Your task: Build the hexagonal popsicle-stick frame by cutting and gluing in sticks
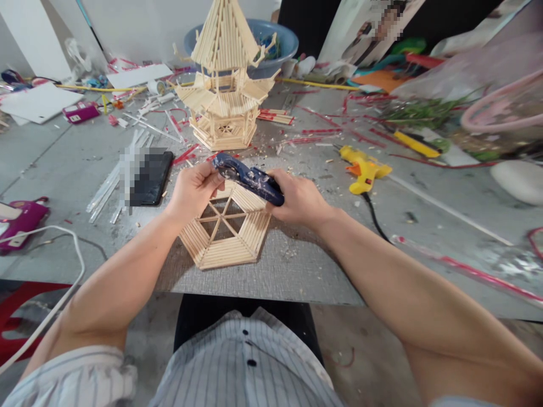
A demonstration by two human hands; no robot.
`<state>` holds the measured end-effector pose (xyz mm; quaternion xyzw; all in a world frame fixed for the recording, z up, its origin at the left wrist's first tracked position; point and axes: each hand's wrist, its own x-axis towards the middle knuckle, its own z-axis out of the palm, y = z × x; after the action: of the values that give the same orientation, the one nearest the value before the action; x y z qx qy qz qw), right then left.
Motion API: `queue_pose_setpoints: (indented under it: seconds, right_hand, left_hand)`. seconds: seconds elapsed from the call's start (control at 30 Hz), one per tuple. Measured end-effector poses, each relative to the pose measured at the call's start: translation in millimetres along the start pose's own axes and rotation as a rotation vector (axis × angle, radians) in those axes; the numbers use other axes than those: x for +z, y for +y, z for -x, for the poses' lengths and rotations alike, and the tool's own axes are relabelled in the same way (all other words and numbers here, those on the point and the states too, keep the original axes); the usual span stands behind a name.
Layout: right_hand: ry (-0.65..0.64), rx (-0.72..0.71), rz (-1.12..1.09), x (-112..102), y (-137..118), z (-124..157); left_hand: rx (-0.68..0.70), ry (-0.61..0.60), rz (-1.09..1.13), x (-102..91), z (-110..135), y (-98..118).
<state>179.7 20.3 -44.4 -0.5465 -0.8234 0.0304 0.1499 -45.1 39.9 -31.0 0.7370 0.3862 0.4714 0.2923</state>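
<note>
My right hand is closed round the handle of a dark blue cutter tool whose head points left. My left hand is pinched shut at the tool's head, its fingertips together; whatever it pinches is too small to make out. Both hands hover over a flat hexagonal frame of wooden sticks that lies on the grey table near its front edge. Behind it stands a tall stick-built pagoda model.
A yellow glue gun with a black cord lies to the right. A black phone and loose sticks lie to the left, with a magenta tool and white cable at the far left. A blue bowl and red scraps clutter the back.
</note>
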Motion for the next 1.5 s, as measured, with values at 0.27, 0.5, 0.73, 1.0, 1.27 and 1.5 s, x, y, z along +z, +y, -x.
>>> queue_pose_setpoints:
  seconds: [0.27, 0.5, 0.73, 1.0, 1.27, 1.5]
  right_hand:
    - [-0.035, 0.041, 0.045, -3.0, -2.7, 0.5]
    - [-0.039, 0.096, 0.046, -0.1, -5.1, 0.2]
    - [0.16, 0.029, -0.097, 7.0, 10.8, -1.8]
    - [0.222, -0.057, -0.074, 13.8, 13.7, -2.8]
    - [0.182, -0.1, -0.047, 8.2, 12.0, -1.0]
    - [0.186, -0.129, 0.009, 7.0, 10.3, 0.4]
  left_hand:
    - [-0.003, 0.002, -0.015, -0.1, -0.7, 1.1]
    - [-0.018, -0.005, 0.015, 0.8, -1.6, 4.6]
    - [-0.022, -0.038, 0.051, 3.9, -0.8, 3.9]
    - [-0.042, -0.088, 0.086, 2.9, -1.8, 6.2]
    - [-0.086, -0.146, 0.234, 4.9, -1.6, 3.5]
    - [-0.074, -0.146, 0.246, 6.2, -1.5, 2.9]
